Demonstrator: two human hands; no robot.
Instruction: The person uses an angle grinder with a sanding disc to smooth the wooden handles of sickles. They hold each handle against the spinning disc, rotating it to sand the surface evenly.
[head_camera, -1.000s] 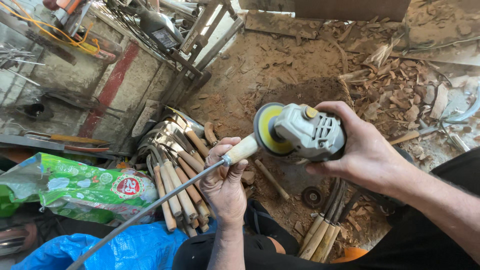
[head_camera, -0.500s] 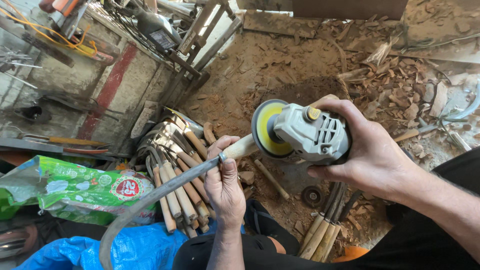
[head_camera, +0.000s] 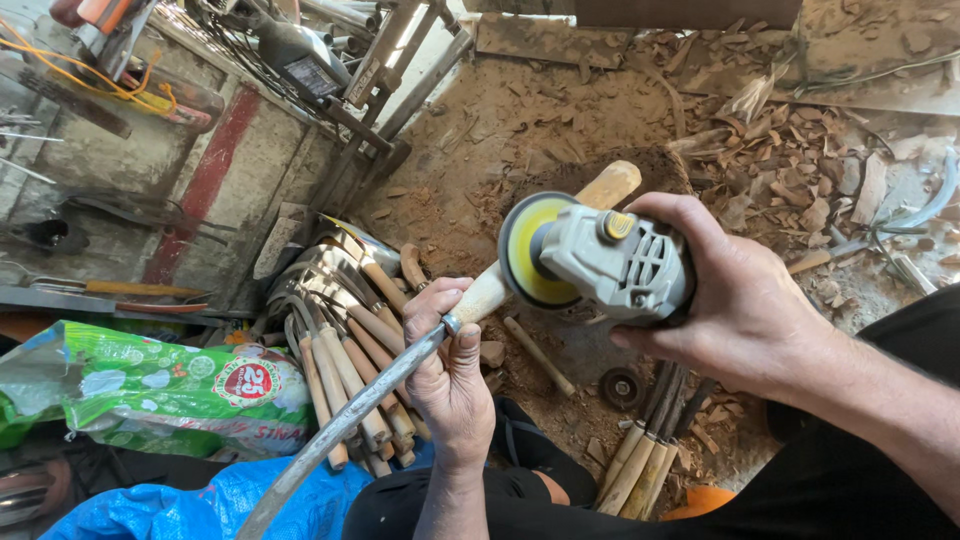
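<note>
Wooden sickle handle (head_camera: 560, 240) gripped in left hand (head_camera: 450, 375), w/ grey grinder (head_camera: 600, 262) clutched in right hand (head_camera: 740, 300) just above.

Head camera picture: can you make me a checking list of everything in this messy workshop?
Surface: dirt floor strewn with wood chips.
Job's things: angle grinder, its yellow disc against a wooden handle fitted to a curved metal blade.
Clutter: pile of handled sickles, green bag, blue plastic sheet.
Grippers: left hand grips handle; right hand grips grinder.
Cables: orange wire.
Surroundings: metal frame.
</note>
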